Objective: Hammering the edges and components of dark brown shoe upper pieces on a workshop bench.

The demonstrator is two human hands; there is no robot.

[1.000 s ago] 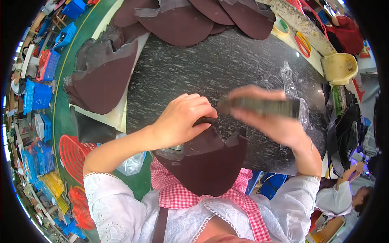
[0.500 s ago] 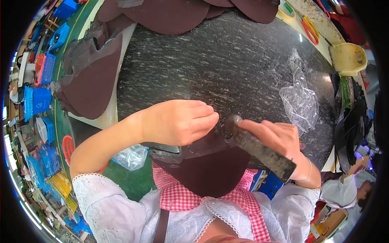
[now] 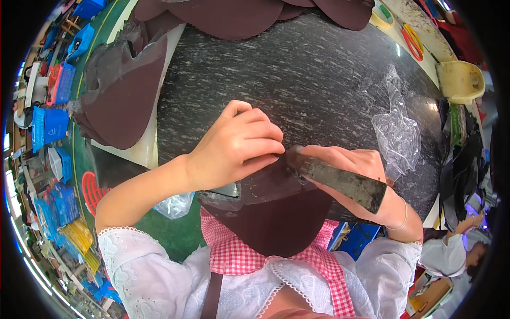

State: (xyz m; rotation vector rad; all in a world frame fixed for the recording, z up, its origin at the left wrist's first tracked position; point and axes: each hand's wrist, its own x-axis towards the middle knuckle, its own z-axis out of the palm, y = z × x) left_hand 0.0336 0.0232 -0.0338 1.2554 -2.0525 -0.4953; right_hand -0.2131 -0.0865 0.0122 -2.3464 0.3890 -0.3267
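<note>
My left hand (image 3: 239, 146) presses down on a dark brown leather piece (image 3: 271, 212) that lies at the near edge of the black speckled stone slab (image 3: 319, 74) and hangs over toward me. My right hand (image 3: 350, 165) grips a flat, worn metal blade tool (image 3: 340, 183). Its tip meets the leather just right of my left fingertips, and its wide end points down to the right. Both hands are close together, almost touching.
Several dark brown leather pieces (image 3: 125, 101) lie stacked at the left and along the far edge (image 3: 239, 13) of the slab. Crumpled clear plastic (image 3: 398, 133) lies at the right. A yellowish container (image 3: 459, 80) stands far right. Blue crates (image 3: 48, 127) line the left. Another person (image 3: 451, 255) sits lower right.
The tool has swung from level above the slab down to the leather's edge, its wide end now pointing lower right. My left hand has stayed on the leather, shifting slightly toward the tool.
</note>
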